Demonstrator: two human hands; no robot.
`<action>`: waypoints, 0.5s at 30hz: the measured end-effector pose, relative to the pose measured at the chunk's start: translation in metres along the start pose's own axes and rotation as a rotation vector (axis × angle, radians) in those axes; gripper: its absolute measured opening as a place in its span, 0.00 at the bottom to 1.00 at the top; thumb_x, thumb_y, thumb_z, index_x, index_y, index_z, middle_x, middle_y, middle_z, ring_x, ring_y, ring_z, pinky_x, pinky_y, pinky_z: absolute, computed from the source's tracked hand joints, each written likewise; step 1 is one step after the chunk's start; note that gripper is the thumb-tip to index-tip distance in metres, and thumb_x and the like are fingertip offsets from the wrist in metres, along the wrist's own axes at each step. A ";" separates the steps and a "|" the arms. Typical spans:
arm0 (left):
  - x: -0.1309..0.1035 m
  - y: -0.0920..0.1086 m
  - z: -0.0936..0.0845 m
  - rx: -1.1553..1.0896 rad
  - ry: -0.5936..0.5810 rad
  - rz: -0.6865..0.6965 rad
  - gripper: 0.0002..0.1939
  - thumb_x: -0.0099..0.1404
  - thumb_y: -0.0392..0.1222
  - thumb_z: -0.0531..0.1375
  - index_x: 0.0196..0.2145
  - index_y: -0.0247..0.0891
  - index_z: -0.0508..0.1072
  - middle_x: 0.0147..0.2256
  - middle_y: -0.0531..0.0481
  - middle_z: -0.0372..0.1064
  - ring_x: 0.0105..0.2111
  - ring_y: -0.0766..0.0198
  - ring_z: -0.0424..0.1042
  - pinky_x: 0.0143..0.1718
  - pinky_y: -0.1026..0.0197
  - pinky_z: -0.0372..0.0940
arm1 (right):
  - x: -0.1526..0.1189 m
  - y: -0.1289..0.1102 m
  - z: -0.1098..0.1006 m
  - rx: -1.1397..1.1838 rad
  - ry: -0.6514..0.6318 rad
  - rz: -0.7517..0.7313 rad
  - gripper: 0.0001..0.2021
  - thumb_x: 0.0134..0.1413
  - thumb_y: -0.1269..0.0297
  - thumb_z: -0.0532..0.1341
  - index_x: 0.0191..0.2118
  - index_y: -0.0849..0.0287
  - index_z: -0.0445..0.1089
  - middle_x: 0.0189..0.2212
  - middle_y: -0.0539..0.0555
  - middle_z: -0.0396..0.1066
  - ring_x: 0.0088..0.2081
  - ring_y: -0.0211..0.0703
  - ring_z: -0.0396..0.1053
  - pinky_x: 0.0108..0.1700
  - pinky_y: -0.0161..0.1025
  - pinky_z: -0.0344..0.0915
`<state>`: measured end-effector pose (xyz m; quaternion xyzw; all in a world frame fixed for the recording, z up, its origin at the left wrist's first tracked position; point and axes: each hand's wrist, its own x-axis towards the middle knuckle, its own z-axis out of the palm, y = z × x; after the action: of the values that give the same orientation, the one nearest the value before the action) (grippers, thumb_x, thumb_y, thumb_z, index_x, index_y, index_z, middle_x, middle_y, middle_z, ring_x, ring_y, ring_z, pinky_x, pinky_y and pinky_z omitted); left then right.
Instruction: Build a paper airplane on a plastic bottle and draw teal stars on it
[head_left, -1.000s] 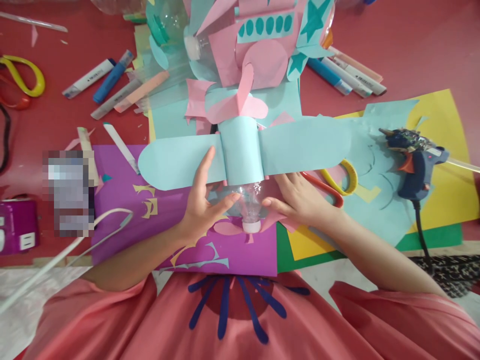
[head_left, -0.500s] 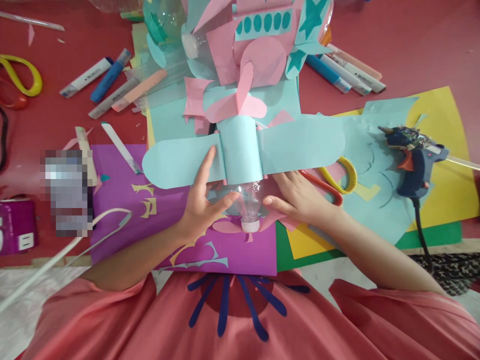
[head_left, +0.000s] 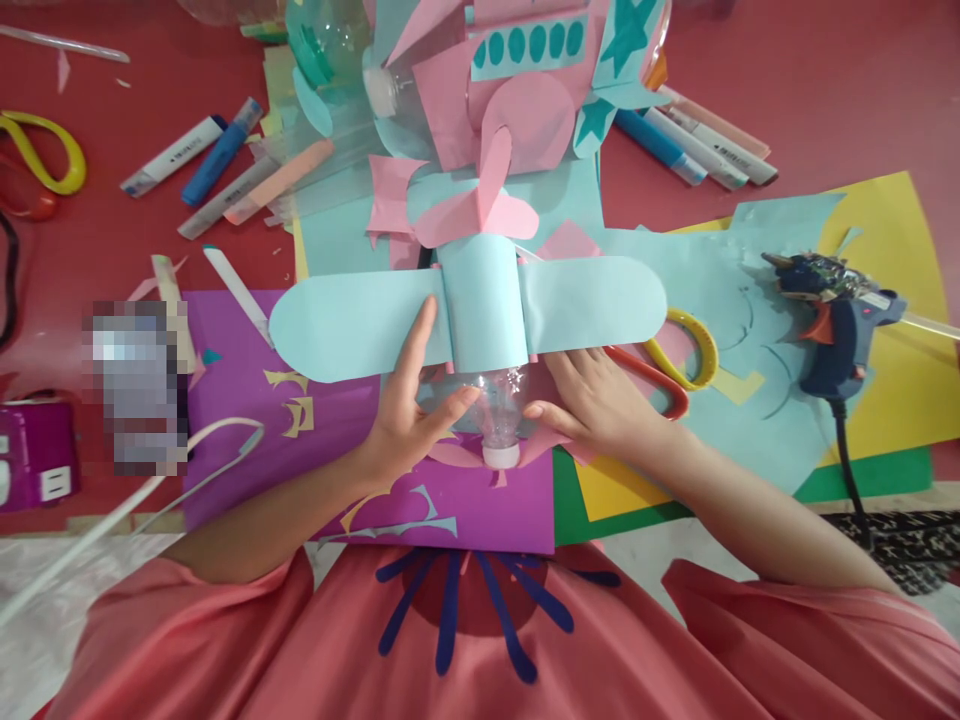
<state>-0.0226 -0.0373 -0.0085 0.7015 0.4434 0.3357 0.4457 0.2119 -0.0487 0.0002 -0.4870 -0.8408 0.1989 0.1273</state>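
Note:
A model airplane made from a clear plastic bottle [head_left: 499, 400] wrapped in light blue paper [head_left: 486, 310] lies before me, its white cap toward my body. Two rounded paper wings spread from it, a left wing [head_left: 352, 325] and a right wing [head_left: 600, 305]. My left hand [head_left: 405, 410] rests its index finger on top of the left wing near the body, thumb by the bottle's neck; its other fingers are hidden beneath. Under the right wing's near edge reach the fingers of my right hand [head_left: 600, 400], thumb held apart. A pink paper propeller [head_left: 484, 215] sits at the far end.
Scissors with red and yellow handles [head_left: 697, 350] lie by my right hand. A blue hot glue gun [head_left: 847, 330] is farther right. Behind stands a pink paper-covered bottle model [head_left: 525, 120]. Markers [head_left: 172, 155], a purple sheet [head_left: 232, 400] and paper scraps surround the work.
The right wing's outer end has dropped and looks shorter, while the left wing reaches slightly farther left. Both hands stay in nearly the same place.

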 end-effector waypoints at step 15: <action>-0.004 0.001 -0.001 0.018 -0.125 -0.018 0.45 0.68 0.59 0.57 0.70 0.53 0.31 0.71 0.48 0.33 0.68 0.46 0.49 0.60 0.50 0.65 | -0.003 -0.004 0.006 -0.028 0.044 -0.019 0.40 0.62 0.37 0.34 0.51 0.66 0.68 0.42 0.68 0.72 0.42 0.59 0.69 0.43 0.53 0.66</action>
<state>-0.0242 -0.0404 -0.0080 0.7211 0.4239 0.2834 0.4691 0.2074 -0.0543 -0.0034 -0.4851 -0.8451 0.1750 0.1409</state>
